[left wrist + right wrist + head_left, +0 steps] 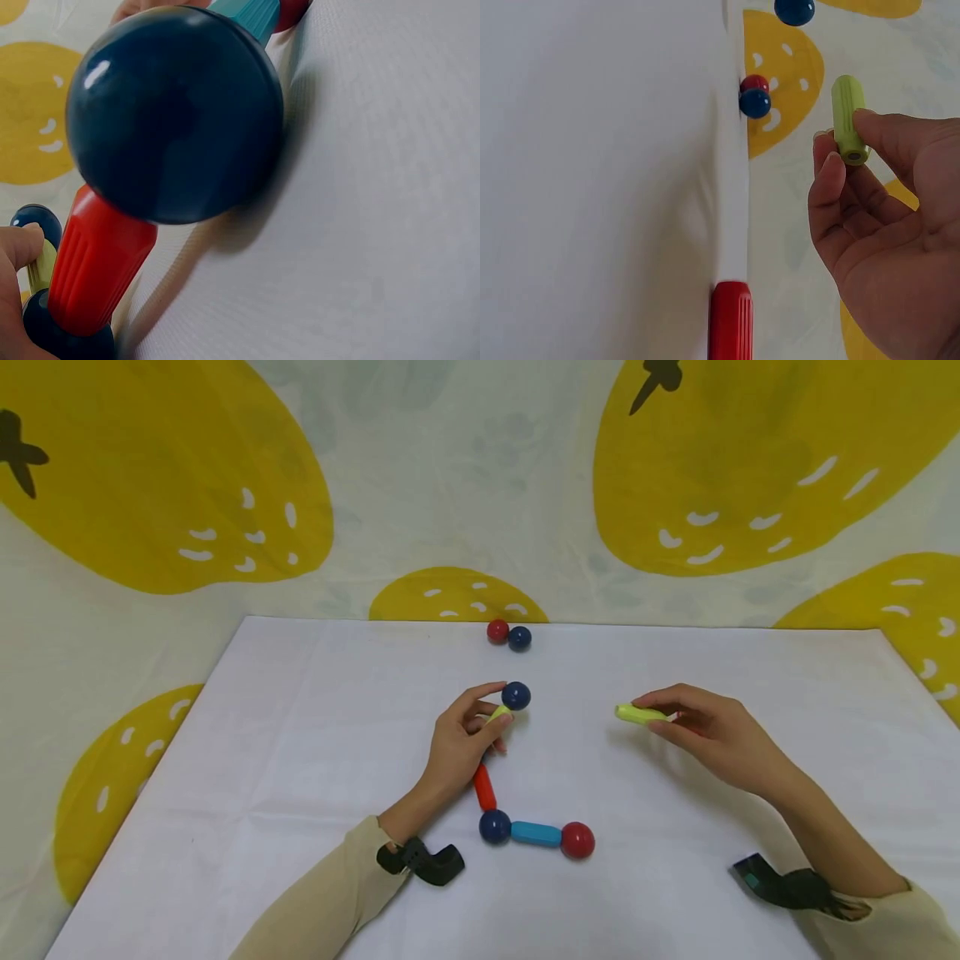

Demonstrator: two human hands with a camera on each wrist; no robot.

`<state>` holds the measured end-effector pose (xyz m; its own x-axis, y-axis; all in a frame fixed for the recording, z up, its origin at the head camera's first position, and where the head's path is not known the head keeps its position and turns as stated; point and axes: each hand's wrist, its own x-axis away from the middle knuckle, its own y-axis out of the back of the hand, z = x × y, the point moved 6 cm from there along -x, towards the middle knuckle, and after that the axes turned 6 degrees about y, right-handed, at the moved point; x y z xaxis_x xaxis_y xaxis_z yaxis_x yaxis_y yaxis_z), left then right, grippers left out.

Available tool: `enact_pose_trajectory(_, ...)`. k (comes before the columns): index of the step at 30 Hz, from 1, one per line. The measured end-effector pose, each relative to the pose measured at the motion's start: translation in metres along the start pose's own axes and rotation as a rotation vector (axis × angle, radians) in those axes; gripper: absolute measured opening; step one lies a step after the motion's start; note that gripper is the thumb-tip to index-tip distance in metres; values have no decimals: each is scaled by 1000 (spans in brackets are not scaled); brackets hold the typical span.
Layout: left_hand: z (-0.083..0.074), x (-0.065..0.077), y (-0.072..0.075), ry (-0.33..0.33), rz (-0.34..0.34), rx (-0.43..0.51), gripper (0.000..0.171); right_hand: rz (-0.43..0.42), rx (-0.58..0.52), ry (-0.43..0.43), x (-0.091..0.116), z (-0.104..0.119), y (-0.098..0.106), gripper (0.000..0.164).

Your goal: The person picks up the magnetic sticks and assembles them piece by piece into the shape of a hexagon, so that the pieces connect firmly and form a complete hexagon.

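Observation:
My left hand (459, 735) pinches a yellow-green magnetic rod (499, 713) that has a navy ball (516, 696) on its upper end. From beneath this hand a red rod (484, 787) runs to another navy ball (495, 827), then a light-blue rod (536, 834) and a red ball (577, 841). The left wrist view shows a further navy ball (64, 334) joining the red and yellow-green rods. Over the right part of the table, my right hand (712, 735) pinches a second yellow-green rod (639, 714) between thumb and fingers, a dark round end showing in the right wrist view.
At the table's far edge lie a loose red ball (498, 631) and a navy ball (520, 638) side by side. A red rod (731, 322) shows low in the right wrist view. Behind the white table (337, 693) hangs a cloth with yellow fruit prints (457, 597).

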<state>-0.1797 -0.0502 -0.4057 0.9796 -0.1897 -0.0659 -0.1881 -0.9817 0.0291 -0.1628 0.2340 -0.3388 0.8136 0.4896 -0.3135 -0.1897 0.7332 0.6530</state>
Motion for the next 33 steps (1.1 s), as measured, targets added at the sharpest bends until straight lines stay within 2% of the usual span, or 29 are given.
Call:
enact_pose_trajectory(4,0,1,1,4,-2,-8,38,2,-14,26,-9,4,-8,40)
enact_pose_trajectory(20,0,2,5,0,3,1,41,59,-46,9,-37,14,-37,35)
enact_pose_trajectory(27,-26,10,2,3,10,2,39,94,-33,-19,-46,14,-46,34)
enact_pose_trajectory(33,-28,10,2,3,5,-1,39,118,-19,-57,-51,13,-53,34)
